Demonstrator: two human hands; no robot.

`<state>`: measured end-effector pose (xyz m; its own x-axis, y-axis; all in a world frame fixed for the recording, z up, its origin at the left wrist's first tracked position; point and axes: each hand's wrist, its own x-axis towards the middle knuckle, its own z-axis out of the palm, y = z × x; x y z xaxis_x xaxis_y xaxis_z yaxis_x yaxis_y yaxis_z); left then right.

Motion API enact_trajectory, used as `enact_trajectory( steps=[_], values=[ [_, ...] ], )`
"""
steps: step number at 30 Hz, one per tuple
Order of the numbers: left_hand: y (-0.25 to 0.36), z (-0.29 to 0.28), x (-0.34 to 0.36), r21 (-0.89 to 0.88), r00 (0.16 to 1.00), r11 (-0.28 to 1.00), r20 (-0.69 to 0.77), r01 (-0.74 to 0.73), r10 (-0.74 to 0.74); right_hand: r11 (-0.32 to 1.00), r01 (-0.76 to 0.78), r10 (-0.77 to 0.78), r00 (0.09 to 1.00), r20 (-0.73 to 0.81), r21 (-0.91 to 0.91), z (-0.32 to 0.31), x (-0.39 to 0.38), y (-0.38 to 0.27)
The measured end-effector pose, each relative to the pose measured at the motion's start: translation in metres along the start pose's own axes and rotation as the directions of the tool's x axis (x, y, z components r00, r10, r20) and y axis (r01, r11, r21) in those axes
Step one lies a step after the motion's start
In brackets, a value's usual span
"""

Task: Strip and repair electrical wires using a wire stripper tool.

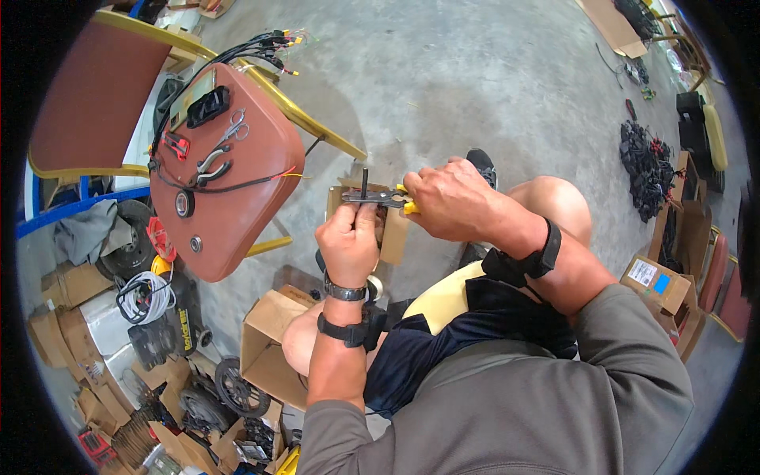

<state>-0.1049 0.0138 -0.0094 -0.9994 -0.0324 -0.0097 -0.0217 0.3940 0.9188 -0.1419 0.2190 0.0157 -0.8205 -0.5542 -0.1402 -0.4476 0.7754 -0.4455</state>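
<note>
Grey sleeves enter from the lower edge; both wrists carry black straps. Left hand [348, 241] is closed in a fist around a dark wire [364, 180], which stands upright out of its grip. Right hand [453, 198] is closed on the yellow handles of pliers [381, 197], whose metal head reaches left to the wire just above the left fist. Both hands sit over the knees, above an open cardboard box [265, 348]. Left of them, a brown chair seat [237, 170] bears scissors [234, 127], small tools and a black wire bundle [265, 43]. Farther right, on the concrete floor [475, 71], lies a heap of black parts [645, 166].
</note>
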Motion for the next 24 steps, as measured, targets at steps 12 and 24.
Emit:
enact_trajectory(
  steps=[12,24],
  values=[
    [0.0,-0.029,-0.003,-0.7,0.864,0.575,0.503,0.424,-0.024,0.973,0.174,-0.154,0.979,-0.132,0.154,0.0,0.013,0.006],
    [0.013,-0.022,-0.016,-0.48,0.977,0.862,0.203,0.163,-0.072,0.981,0.128,-0.112,0.987,-0.115,0.145,-0.001,0.007,0.0]
  ],
)
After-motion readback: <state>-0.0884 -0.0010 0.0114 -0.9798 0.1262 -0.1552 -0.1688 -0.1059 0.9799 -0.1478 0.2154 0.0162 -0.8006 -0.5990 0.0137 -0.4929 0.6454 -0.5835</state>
